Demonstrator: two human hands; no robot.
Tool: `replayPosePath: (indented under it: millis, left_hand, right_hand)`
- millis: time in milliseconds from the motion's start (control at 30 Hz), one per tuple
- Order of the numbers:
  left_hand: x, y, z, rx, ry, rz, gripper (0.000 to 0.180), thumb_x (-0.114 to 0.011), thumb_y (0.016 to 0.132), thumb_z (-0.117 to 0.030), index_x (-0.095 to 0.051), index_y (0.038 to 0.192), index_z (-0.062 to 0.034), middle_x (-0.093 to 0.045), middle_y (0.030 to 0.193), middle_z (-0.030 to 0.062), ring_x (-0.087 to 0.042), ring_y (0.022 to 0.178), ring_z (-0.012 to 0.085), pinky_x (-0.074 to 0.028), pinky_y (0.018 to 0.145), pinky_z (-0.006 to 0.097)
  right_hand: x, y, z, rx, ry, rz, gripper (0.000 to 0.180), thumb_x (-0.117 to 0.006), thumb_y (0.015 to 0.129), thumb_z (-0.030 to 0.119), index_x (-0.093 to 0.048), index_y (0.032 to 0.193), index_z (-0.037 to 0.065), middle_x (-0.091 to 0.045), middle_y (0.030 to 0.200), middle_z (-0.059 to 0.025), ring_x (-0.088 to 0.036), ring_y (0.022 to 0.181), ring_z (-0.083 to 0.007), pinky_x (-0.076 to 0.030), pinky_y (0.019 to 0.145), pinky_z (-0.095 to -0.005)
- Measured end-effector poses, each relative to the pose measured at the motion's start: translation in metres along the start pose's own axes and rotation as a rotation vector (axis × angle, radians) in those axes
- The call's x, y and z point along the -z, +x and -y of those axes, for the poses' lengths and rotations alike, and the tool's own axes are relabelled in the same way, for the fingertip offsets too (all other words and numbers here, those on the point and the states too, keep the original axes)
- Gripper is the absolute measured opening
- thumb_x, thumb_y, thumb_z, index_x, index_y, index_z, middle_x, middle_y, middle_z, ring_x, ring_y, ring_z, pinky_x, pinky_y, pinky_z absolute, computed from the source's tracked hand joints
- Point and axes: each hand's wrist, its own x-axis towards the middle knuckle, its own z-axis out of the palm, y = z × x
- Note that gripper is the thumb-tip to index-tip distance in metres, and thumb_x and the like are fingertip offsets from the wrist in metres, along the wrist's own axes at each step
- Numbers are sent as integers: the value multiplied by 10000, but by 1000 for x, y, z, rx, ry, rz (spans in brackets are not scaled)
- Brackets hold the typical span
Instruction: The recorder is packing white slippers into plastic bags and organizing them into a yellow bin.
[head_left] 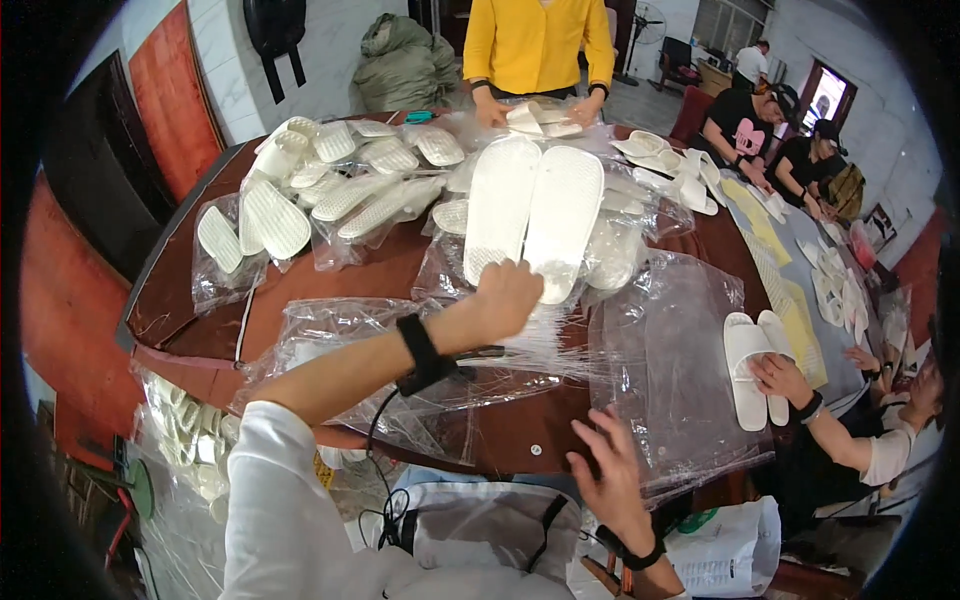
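My left hand reaches across the table and closes on the lower end of a pair of white slippers. The slippers are side by side, their textured soles facing me. Just above the table's near edge is my right hand, fingers spread and holding nothing. Beside it, to the right, lies a flat clear plastic bag. Below my left hand is a fringe of thin clear strands. More clear plastic bags lie under and around my left forearm.
Bagged white slippers are heaped on the table's left and far side. Across from me, a person in yellow handles slippers. At right, another person's hand holds a white pair. Further people work along a side table. More slippers lie low at left.
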Motion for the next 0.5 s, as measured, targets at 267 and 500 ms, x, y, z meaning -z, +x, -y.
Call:
replayPosePath:
  millis: [267, 500]
  left_hand:
    - [-53, 29, 33, 132, 150, -310, 197, -638, 704, -39, -571, 889, -24, -580, 905, 159, -600, 891, 329, -499, 731, 421]
    - [-14, 22, 39, 0, -308, -683, 97, -584, 782, -82, -517, 827, -28, -585, 803, 183, -576, 802, 386, -471, 705, 457]
  right_hand:
    - [-15, -9, -2, -3, 34, 2, 386, -658, 808, 20, -598, 1188, 56, -485, 1271, -185, -415, 1253, -422, -374, 1012, -484]
    - [-18, -1, -3, 37, 5, -43, 373, -663, 790, 3, -605, 1156, 48, -508, 1236, -191, -446, 1221, -424, -394, 994, -483]
